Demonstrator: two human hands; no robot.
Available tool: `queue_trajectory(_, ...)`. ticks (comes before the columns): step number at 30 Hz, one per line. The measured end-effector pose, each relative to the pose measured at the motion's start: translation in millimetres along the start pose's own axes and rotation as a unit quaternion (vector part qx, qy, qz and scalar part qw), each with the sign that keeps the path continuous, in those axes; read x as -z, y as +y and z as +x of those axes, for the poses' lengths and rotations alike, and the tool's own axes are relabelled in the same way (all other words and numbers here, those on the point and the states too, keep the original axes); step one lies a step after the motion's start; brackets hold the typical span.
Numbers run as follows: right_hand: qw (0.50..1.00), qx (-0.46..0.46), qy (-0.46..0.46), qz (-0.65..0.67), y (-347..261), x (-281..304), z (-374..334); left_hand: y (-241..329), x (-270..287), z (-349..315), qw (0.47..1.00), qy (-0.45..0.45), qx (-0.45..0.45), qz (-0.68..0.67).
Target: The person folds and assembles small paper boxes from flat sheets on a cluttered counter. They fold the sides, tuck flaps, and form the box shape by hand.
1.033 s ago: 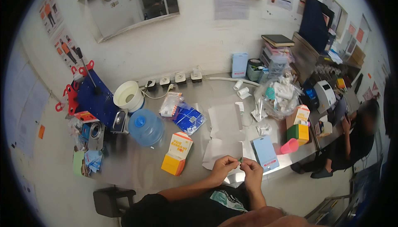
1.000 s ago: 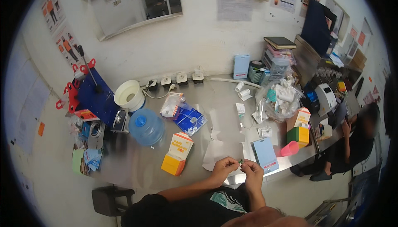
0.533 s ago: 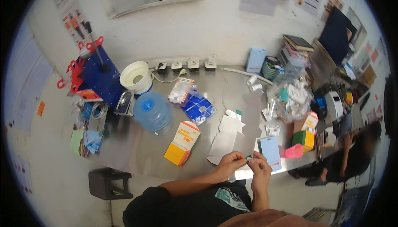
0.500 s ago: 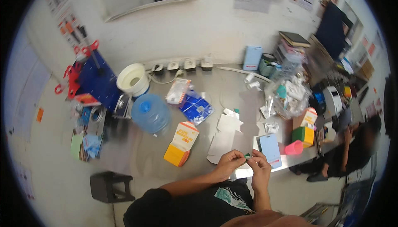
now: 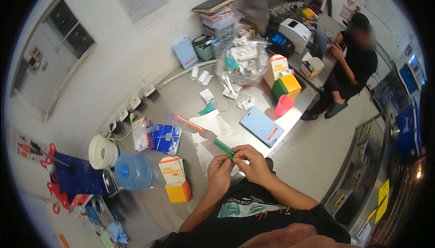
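head view: green strip shows longer than half a second ago (view swung too), so more is exposed for handling; left hand and right hand pinch its near end, over white sheets.

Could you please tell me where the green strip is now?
In the head view, the green strip is near the centre, held by the left hand and right hand, left of the flat-lying light-blue box.
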State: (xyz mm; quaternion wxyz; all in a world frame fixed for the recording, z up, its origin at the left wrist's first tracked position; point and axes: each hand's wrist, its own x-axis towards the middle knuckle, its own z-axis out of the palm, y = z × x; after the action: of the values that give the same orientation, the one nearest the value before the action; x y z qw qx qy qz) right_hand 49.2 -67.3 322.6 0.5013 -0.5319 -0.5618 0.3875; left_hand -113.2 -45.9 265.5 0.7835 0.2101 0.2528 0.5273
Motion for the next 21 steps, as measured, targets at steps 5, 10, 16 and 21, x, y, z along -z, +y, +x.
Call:
queue_trajectory(5, 0.998, 0.014, -0.001, -0.055, 0.0, 6.0, -11.8, 0.5, -11.9, -5.3, 0.996, 0.021, 0.06, 0.068)
queue_trajectory(10, 0.993, 0.013, 0.0, -0.114, 18.8, 25.1, -23.6, 1.7, -35.6, -8.7, 0.944, 0.019, 0.09, 0.318)
queue_trajectory(16, 0.995, -0.083, 0.05, -0.008, 8.1, 40.7, -32.7, -22.7, -21.6, -13.0, 0.888, -0.12, 0.059, 0.439)
queue_trajectory(21, 0.99, -0.061, 0.074, -0.105, -8.0, 58.0, -47.0, -36.2, -38.8, -13.0, 0.834, -0.216, -0.021, 0.508)
